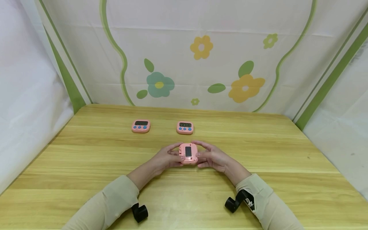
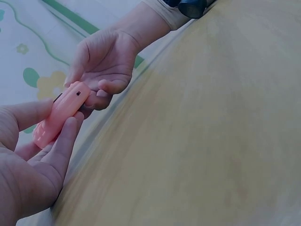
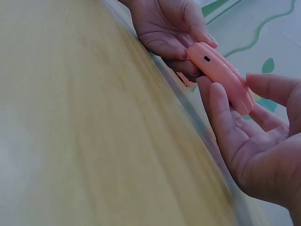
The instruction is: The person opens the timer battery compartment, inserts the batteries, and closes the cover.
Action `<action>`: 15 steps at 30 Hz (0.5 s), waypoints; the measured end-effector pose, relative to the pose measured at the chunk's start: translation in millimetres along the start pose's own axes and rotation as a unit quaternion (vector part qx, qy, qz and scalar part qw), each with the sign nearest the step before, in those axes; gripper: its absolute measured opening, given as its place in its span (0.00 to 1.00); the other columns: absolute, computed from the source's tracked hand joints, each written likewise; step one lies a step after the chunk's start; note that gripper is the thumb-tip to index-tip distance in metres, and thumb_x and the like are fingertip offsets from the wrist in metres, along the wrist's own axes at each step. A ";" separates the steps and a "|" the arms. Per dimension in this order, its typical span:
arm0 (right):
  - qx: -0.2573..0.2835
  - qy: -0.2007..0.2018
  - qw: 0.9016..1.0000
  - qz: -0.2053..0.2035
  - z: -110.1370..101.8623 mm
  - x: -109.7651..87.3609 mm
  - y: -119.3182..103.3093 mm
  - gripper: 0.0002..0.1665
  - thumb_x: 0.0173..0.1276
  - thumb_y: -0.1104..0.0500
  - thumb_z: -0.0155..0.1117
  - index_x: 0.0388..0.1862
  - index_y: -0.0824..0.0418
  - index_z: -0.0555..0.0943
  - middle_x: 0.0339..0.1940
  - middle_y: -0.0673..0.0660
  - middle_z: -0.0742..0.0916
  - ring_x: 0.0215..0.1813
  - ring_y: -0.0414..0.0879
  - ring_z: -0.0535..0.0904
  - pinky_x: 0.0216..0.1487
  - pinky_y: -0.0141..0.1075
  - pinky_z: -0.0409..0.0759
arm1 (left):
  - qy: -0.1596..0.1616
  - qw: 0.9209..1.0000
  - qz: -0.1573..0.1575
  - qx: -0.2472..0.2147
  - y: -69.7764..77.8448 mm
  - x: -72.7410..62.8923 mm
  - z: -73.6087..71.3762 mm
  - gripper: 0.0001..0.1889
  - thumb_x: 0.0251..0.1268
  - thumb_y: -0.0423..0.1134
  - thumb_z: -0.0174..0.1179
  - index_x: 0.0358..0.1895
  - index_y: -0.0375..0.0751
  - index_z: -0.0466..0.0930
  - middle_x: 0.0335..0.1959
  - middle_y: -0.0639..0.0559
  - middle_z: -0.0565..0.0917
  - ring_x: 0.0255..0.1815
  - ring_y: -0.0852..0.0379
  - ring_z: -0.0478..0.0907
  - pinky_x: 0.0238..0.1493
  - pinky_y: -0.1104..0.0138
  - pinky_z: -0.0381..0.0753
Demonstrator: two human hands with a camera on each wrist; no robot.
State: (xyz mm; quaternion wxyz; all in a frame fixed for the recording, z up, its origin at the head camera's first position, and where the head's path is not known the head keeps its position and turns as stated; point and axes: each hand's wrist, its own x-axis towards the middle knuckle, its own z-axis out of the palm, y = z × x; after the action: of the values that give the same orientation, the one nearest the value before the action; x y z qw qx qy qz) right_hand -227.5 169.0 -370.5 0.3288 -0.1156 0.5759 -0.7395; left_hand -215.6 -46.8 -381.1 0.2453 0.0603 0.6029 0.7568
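A pink digital timer [image 1: 193, 158] is held above the table between both hands, its back with a dark rectangular patch facing up in the head view. My left hand [image 1: 165, 158] pinches its left side, thumb on the back and fingers beneath. On the right side, my right hand [image 1: 215, 158] grips the edge between thumb and fingers. In the left wrist view the timer [image 2: 61, 113] appears edge-on, with a small dark slot in its rim. The right wrist view shows the timer's edge [image 3: 221, 75] likewise, and its screen side is hidden.
Beyond the hands, two more pink timers lie face up on the wooden table [image 1: 258, 143]: a left one [image 1: 141, 126] and a middle one [image 1: 185, 127], each with blue buttons. A flower-printed white curtain [image 1: 178, 48] stands behind the table.
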 end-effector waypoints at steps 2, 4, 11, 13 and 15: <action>-0.003 0.002 1.000 -0.008 0.7 0.0 -0.1 0.36 0.60 0.69 0.51 0.66 0.57 0.52 0.36 0.63 0.80 0.33 0.50 0.79 0.34 0.39 0.79 | -0.001 1.000 0.002 -0.006 0.4 0.0 0.2 0.34 0.51 0.24 0.57 0.63 0.41 0.57 0.38 0.38 0.75 0.33 0.50 0.77 0.41 0.60 0.77; -0.007 0.008 1.000 -0.017 1.8 0.0 -0.2 0.36 0.60 0.70 0.51 0.66 0.58 0.52 0.37 0.64 0.80 0.33 0.50 0.79 0.33 0.38 0.79 | -0.002 1.000 0.003 -0.009 1.2 -0.3 0.5 0.34 0.51 0.24 0.57 0.63 0.41 0.56 0.38 0.38 0.75 0.33 0.50 0.77 0.41 0.60 0.77; -0.058 0.051 0.996 -0.046 6.2 0.7 -1.4 0.38 0.56 0.71 0.55 0.65 0.61 0.55 0.42 0.62 0.79 0.31 0.47 0.78 0.32 0.37 0.79 | 0.004 1.000 0.009 -0.007 3.4 -2.4 1.8 0.33 0.53 0.26 0.56 0.64 0.45 0.56 0.42 0.36 0.72 0.34 0.50 0.76 0.41 0.59 0.76; -0.080 0.070 0.993 -0.055 6.8 1.5 -1.4 0.37 0.55 0.71 0.56 0.64 0.63 0.57 0.40 0.61 0.79 0.31 0.47 0.77 0.33 0.38 0.79 | 0.007 1.000 0.013 -0.003 3.9 -3.1 2.1 0.32 0.54 0.27 0.56 0.64 0.46 0.56 0.44 0.36 0.71 0.35 0.50 0.76 0.41 0.59 0.76; -0.097 0.092 0.989 -0.060 7.3 2.2 -1.4 0.35 0.55 0.70 0.57 0.62 0.65 0.59 0.39 0.61 0.79 0.32 0.47 0.77 0.33 0.39 0.79 | 0.008 1.000 0.016 0.002 4.3 -3.6 2.2 0.32 0.55 0.27 0.55 0.64 0.46 0.57 0.45 0.35 0.69 0.35 0.51 0.75 0.41 0.59 0.76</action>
State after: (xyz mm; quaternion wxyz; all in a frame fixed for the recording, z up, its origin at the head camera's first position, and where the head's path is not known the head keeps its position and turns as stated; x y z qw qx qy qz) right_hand -225.7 162.1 -367.4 0.2170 -0.1127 0.6649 -0.7057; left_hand -212.9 -47.1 -375.7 0.2279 0.0642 0.6052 0.7601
